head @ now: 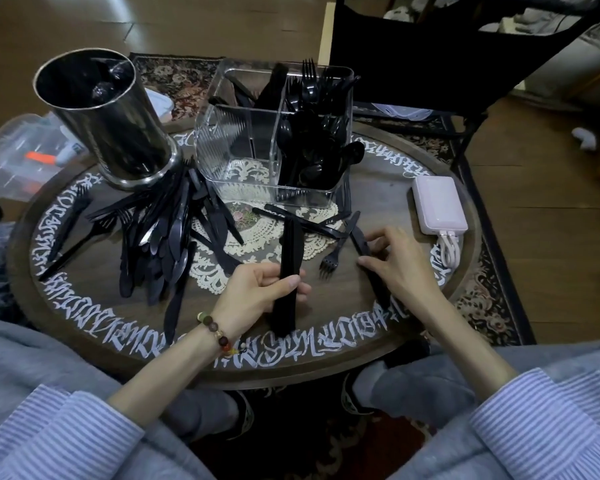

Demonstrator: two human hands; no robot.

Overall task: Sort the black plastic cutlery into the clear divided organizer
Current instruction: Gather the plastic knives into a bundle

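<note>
Forks (pixel 309 86) and spoons (pixel 289 133) filled part of the organizer (pixel 229 140); a big pile (pixel 167 237) lay unsorted. Left hand (pixel 257 294) gripped knives (pixel 289 258), right hand (pixel 394 268) pinched another knife (pixel 361 243).

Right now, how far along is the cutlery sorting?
Partly done. Done: forks and spoons stand in the right compartments of the organizer. In hand: the left hand grips a black bundle, and the right hand pinches a loose piece. Left: the big pile beside the metal canister, plus a stray fork.
</note>
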